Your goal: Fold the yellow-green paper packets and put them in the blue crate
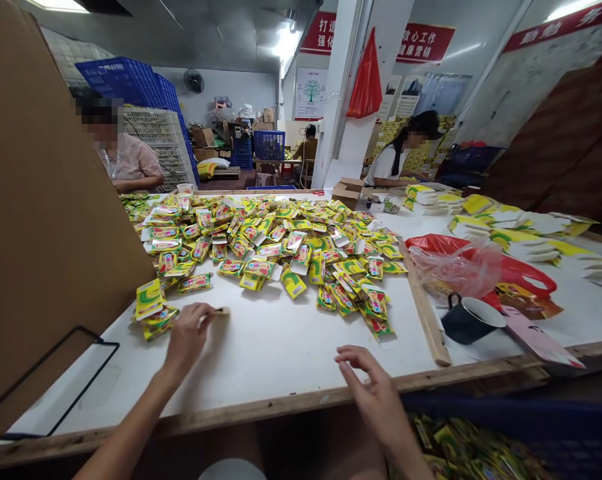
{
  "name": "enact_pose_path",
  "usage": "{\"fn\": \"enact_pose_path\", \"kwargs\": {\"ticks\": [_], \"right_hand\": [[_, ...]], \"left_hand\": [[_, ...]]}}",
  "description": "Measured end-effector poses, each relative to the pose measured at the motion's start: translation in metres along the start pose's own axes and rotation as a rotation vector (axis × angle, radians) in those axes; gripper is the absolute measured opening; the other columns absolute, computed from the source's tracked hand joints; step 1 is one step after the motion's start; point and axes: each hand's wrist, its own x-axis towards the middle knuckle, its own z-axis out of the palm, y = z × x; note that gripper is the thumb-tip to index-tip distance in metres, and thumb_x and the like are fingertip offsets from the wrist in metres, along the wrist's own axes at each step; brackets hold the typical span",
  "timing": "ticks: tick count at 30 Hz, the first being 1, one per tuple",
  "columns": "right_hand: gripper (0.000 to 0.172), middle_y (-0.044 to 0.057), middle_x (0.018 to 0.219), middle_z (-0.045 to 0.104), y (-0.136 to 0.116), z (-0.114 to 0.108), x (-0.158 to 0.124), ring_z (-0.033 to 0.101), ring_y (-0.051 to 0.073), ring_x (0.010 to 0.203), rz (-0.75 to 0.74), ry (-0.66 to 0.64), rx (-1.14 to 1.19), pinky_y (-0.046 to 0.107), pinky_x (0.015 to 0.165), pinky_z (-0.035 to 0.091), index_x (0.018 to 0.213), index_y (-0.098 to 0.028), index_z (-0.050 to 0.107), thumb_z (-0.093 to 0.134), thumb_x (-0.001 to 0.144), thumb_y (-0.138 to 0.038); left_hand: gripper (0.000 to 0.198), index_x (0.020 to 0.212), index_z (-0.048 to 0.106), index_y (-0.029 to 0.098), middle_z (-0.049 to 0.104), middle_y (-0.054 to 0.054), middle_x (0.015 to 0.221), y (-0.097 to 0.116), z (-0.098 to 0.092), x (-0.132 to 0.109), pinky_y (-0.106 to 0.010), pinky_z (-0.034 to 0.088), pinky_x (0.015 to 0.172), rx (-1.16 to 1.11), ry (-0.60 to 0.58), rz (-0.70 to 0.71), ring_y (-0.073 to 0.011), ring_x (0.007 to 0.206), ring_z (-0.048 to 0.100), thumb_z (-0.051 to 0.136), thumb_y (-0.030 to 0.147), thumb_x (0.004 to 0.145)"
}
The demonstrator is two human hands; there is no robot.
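My left hand [189, 333] is over the white table [271, 360] at left of centre, its fingers pinched on a small tan piece [223, 311] too small to name. Close beside that hand, on its left, lie a few yellow-green packets [151, 300]. My right hand [363, 373] hovers near the table's front edge, thumb and fingers apart, holding nothing. Beyond both hands spreads a large heap of small yellow, green and red packets [261, 267], some with white flaps showing.
A brown carton [55, 167] and black wire frame [78, 400] stand left. To the right are a wooden strip [425, 307], dark mug [473, 319], red bag [523, 270] and pink item [541, 337]. A blue crate [555, 427] holds packets below. People sit across the table.
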Motion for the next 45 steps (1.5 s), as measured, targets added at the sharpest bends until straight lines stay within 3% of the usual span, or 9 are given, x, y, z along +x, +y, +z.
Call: {"fn": "enact_pose_path", "kwargs": {"ticks": [7, 11, 16, 18, 23, 28, 35, 38, 45], "right_hand": [[0.032, 0.01, 0.124, 0.051, 0.006, 0.076, 0.033, 0.046, 0.021, 0.119, 0.049, -0.356, 0.389, 0.04, 0.099, 0.034, 0.114, -0.02, 0.05, 0.052, 0.085, -0.034], [0.035, 0.011, 0.126, 0.049, 0.008, 0.081, 0.038, 0.044, 0.02, 0.12, 0.055, -0.511, 0.603, 0.04, 0.1, 0.033, 0.114, -0.02, 0.044, 0.056, 0.084, -0.035], [0.025, 0.006, 0.106, 0.053, 0.005, 0.078, 0.032, 0.051, 0.017, 0.105, 0.053, -0.549, 0.669, 0.032, 0.09, 0.038, 0.096, -0.018, 0.046, 0.059, 0.082, -0.034], [0.027, 0.003, 0.092, 0.053, 0.008, 0.081, 0.031, 0.053, 0.015, 0.09, 0.082, -0.496, 0.707, 0.027, 0.08, 0.041, 0.089, -0.017, 0.043, 0.062, 0.077, -0.033], [0.029, 0.002, 0.086, 0.052, 0.018, 0.09, 0.029, 0.05, 0.013, 0.076, 0.105, -0.173, 0.567, 0.024, 0.067, 0.04, 0.088, -0.018, 0.04, 0.063, 0.074, -0.026], [0.025, 0.003, 0.091, 0.056, 0.015, 0.086, 0.021, 0.053, 0.014, 0.081, 0.056, -0.103, 0.429, 0.025, 0.07, 0.043, 0.099, -0.018, 0.041, 0.056, 0.079, -0.023], [0.017, 0.005, 0.09, 0.061, 0.01, 0.071, 0.029, 0.057, 0.016, 0.083, -0.048, -0.248, 0.282, 0.027, 0.075, 0.044, 0.097, -0.016, 0.057, 0.048, 0.086, -0.026], [0.017, 0.005, 0.084, 0.061, 0.008, 0.071, 0.037, 0.057, 0.016, 0.082, -0.091, -0.227, 0.228, 0.026, 0.074, 0.043, 0.083, -0.015, 0.06, 0.049, 0.087, -0.026], [0.015, 0.006, 0.092, 0.062, 0.003, 0.074, 0.034, 0.059, 0.017, 0.088, -0.082, -0.184, 0.325, 0.027, 0.079, 0.046, 0.094, -0.016, 0.06, 0.053, 0.084, -0.026]], "left_hand": [[0.018, 0.085, 0.06, 0.018, 0.052, -0.01, 0.112, 0.098, 0.015, -0.02, -0.034, 0.037, 0.095, -0.65, -0.338, 0.132, -0.0197, 0.111, 0.046, 0.042, 0.018, 0.088], [0.014, 0.08, 0.059, 0.017, 0.046, -0.011, 0.122, 0.105, 0.014, -0.015, -0.037, 0.032, 0.101, -0.833, -0.42, 0.06, -0.0215, 0.119, 0.04, 0.046, 0.014, 0.084], [0.01, 0.075, 0.055, 0.014, 0.053, -0.011, 0.111, 0.104, 0.021, -0.014, -0.034, 0.042, 0.09, -1.195, -0.573, 0.009, -0.0209, 0.105, 0.052, 0.047, 0.01, 0.079], [0.004, 0.079, 0.055, 0.014, 0.054, -0.012, 0.114, 0.106, 0.029, -0.018, -0.035, 0.041, 0.093, -1.259, -0.539, -0.048, -0.0223, 0.109, 0.051, 0.052, 0.012, 0.078], [0.031, 0.111, 0.038, 0.018, 0.056, -0.011, 0.113, 0.114, 0.048, -0.034, -0.039, 0.041, 0.094, -1.286, -0.152, -0.392, -0.0195, 0.103, 0.057, 0.051, 0.032, 0.086], [0.038, 0.114, 0.032, 0.021, 0.058, -0.008, 0.109, 0.125, 0.054, -0.051, -0.032, 0.047, 0.083, -1.223, -0.283, -0.369, -0.0182, 0.097, 0.059, 0.054, 0.031, 0.085], [0.028, 0.109, 0.048, 0.016, 0.061, -0.008, 0.103, 0.122, 0.051, -0.053, -0.027, 0.048, 0.075, -1.068, -0.409, -0.307, -0.0169, 0.086, 0.06, 0.051, 0.032, 0.086], [0.023, 0.099, 0.054, 0.014, 0.06, -0.009, 0.101, 0.119, 0.051, -0.047, -0.029, 0.046, 0.081, -1.021, -0.355, -0.277, -0.0175, 0.092, 0.059, 0.053, 0.032, 0.085], [0.019, 0.094, 0.055, 0.014, 0.06, -0.007, 0.094, 0.126, 0.049, -0.043, -0.03, 0.046, 0.083, -0.992, -0.248, -0.252, -0.017, 0.091, 0.058, 0.053, 0.03, 0.084]]}}
